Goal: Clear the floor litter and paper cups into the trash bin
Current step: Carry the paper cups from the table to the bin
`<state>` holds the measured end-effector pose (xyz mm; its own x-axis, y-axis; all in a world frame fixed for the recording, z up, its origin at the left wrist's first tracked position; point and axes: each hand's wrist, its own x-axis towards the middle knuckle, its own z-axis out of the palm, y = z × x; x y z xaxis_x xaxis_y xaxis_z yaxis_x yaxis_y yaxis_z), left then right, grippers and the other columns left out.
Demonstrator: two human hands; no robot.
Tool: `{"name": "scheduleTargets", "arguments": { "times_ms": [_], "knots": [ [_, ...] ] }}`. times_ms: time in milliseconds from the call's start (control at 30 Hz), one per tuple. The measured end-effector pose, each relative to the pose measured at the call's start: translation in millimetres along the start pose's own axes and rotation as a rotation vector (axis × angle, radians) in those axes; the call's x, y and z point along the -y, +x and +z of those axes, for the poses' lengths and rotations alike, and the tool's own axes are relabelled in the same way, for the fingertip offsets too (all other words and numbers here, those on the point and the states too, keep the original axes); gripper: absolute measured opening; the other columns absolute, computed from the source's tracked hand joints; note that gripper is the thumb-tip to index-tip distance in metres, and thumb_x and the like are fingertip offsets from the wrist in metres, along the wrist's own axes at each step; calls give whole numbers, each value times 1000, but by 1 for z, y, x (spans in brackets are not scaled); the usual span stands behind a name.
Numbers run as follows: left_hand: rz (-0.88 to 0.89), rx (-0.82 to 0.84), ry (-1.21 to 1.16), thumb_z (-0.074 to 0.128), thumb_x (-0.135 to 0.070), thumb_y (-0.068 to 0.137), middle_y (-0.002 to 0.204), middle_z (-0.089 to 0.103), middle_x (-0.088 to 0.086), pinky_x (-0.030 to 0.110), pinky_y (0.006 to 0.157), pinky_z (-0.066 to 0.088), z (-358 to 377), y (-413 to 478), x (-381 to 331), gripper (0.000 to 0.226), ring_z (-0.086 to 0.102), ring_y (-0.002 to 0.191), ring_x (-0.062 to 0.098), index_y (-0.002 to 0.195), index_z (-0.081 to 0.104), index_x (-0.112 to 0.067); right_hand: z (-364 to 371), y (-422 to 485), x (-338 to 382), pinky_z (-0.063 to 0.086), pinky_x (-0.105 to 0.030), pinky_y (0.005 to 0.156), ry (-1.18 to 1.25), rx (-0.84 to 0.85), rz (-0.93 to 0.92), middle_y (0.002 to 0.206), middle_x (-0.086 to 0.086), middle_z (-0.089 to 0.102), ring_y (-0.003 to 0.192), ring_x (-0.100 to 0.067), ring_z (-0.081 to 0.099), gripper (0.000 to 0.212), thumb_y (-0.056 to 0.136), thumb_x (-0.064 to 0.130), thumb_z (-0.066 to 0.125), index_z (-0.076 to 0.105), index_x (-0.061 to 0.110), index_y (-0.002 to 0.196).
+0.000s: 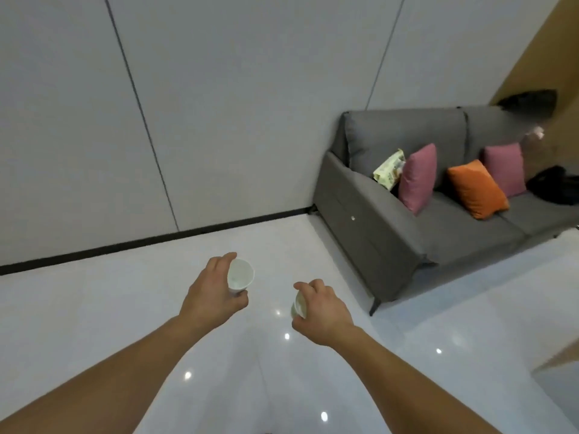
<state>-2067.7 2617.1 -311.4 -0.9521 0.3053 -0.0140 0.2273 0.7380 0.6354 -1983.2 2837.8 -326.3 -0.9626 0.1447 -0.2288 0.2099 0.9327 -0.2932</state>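
got a paper cup (240, 276) gripped in my left hand (210, 292) and another cup (299, 305) in my right hand (322, 311), both held left of the sofa (407, 233). no trash bin in sight, so dumping's still left.

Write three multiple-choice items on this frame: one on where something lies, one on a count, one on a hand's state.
1. The snack packet lies: A on the floor; B in a bin; C on the sofa, against a pink cushion.
2. Cushions on the sofa: A three; B two; C five.
3. The right hand: A hangs empty; B grips a paper cup; C presses the wall.

Answers: 1 C, the packet leans in the sofa's corner beside the pink cushion. 2 A, two pink ones and an orange cushion show. 3 B, its fingers curl round the cup.
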Motion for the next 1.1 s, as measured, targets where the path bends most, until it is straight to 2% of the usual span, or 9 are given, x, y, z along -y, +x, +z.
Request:
{"name": "scheduleTargets", "arguments": {
  "times_ms": [267, 467, 767, 1100],
  "knots": [
    [-382, -409, -7, 72, -34, 74, 139, 38, -3, 32, 88, 45, -124, -42, 133, 80, 51, 115, 21, 142, 30, -28, 10, 102, 192, 46, -36, 90, -136, 103, -513, 136, -1, 38, 120, -25, 43, 73, 80, 41, 61, 31, 31, 146],
    [-646, -592, -21, 73, -35, 75, 140, 38, -1, 34, 88, 46, -199, -112, 245, 80, 52, 114, 22, 142, 31, -26, 53, 124, 363, 46, -37, 91, -239, 175, -813, 136, -1, 38, 118, -25, 44, 73, 80, 43, 60, 31, 31, 146],
    [-827, -745, 28, 76, -33, 73, 138, 39, 0, 34, 88, 48, -332, -196, 387, 81, 51, 113, 24, 140, 32, -25, 130, 115, 599, 44, -35, 93, -236, 225, -1026, 137, -1, 38, 118, -25, 45, 71, 82, 43, 58, 31, 31, 146],
    [-944, -817, 9, 72, -34, 74, 132, 36, -3, 35, 88, 50, -433, -186, 538, 84, 52, 108, 24, 144, 25, -33, 198, 167, 812, 45, -37, 94, -261, 287, -1195, 138, -1, 37, 119, -26, 44, 72, 82, 43, 58, 29, 31, 147]
  ]
}}
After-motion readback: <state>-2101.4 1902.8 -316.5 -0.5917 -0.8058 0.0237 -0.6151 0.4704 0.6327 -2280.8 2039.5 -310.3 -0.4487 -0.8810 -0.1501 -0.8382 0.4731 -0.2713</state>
